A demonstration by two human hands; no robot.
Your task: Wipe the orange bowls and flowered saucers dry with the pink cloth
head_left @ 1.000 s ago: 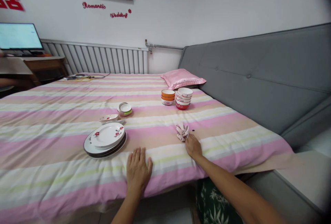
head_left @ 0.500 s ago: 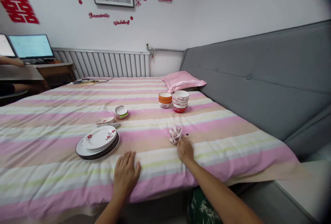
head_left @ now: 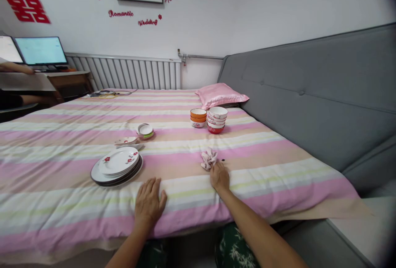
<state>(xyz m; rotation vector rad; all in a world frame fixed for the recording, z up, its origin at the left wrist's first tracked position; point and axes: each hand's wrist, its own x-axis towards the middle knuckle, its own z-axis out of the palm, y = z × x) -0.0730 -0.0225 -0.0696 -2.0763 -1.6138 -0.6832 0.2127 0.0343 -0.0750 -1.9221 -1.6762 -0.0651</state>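
My left hand lies flat on the striped bedsheet, thumb apart from the fingers, holding nothing. Just beyond it on the left is a stack of plates, the top ones white with red flowers. My right hand rests on the sheet with its fingers closed on a crumpled pale pink cloth; the fingertips are partly hidden. A small dark spot shows beside that hand. Farther off stand a stack of orange and white bowls and a taller stack of white and red bowls.
Small dishes and shallow plates sit behind the plate stack. A pink pillow lies near the grey headboard. Cables lie at the far edge. At far left, a person's arm rests at a desk with monitors.
The view has shifted slightly, so the scene sits a little differently in the picture. Both hands stay in nearly the same places, the right still on the cloth.
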